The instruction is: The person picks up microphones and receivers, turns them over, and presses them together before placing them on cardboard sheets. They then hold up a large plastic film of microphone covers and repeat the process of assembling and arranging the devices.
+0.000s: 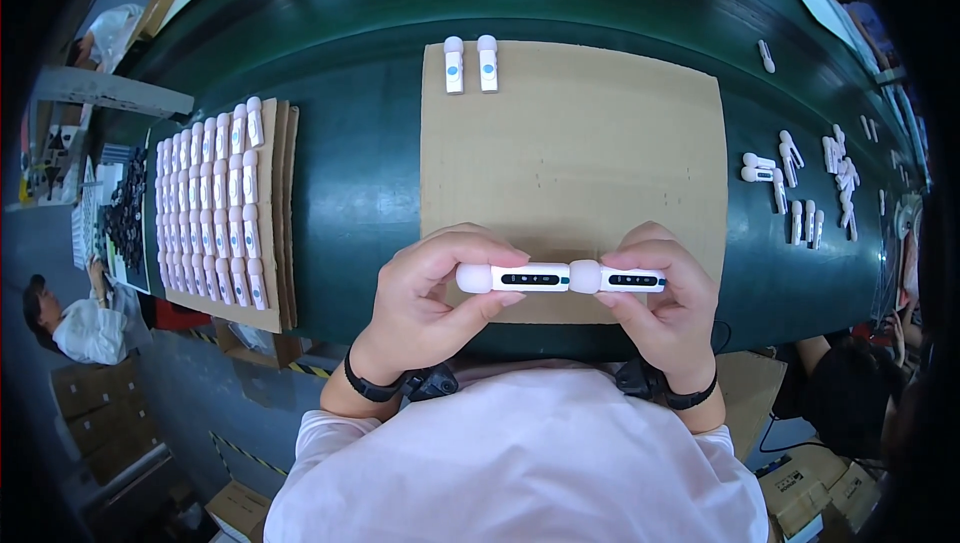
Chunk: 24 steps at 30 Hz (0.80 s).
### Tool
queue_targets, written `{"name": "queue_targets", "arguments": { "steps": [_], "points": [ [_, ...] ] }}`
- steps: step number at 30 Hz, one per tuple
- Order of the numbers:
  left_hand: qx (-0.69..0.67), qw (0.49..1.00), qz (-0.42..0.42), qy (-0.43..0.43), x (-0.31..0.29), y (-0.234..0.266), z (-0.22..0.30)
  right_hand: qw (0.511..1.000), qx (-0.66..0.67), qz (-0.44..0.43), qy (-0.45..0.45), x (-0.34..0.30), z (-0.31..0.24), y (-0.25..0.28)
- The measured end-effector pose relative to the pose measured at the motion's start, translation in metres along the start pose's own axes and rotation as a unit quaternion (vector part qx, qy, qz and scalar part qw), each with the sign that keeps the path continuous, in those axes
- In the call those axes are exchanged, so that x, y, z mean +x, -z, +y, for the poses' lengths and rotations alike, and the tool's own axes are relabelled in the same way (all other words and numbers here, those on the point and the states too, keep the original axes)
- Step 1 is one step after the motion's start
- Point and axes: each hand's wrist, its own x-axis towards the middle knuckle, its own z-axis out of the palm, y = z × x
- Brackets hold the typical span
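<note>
My left hand is closed, pinching a small white wand massager between thumb and fingers. It lies sideways, with its rounded pale head to the left and a dark button panel facing up. In my right hand, also closed, is a second white wand massager of the same shape. Its rounded head meets, or nearly meets, the tail end of the first one, so both form a line. Below them is a brown cardboard sheet. Two more massagers with blue round marks stand side by side at its far left corner.
On the left, a stacked cardboard board carries rows of massagers. Several loose massagers lie scattered on the green table at the right. A person in white works at far left; another person is at the right.
</note>
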Motion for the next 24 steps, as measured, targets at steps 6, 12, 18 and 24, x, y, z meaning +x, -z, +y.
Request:
{"name": "queue_targets", "arguments": {
  "steps": [6,12,18,24],
  "points": [
    [0.028,0.999,-0.008,-0.031,0.004,-0.001,-0.001,1.000,-0.007,0.002,0.017,0.000,0.002,0.003],
    [0.046,0.998,-0.006,-0.050,0.004,-0.004,0.001,0.999,-0.024,0.004,0.040,0.000,0.000,0.005],
    [0.054,0.997,-0.003,-0.050,0.009,-0.008,0.001,0.999,-0.013,0.004,0.042,0.000,0.003,0.009],
    [0.093,0.994,0.010,-0.059,0.009,-0.015,0.006,0.999,-0.010,-0.008,0.034,-0.004,0.001,0.012]
  ]
}}
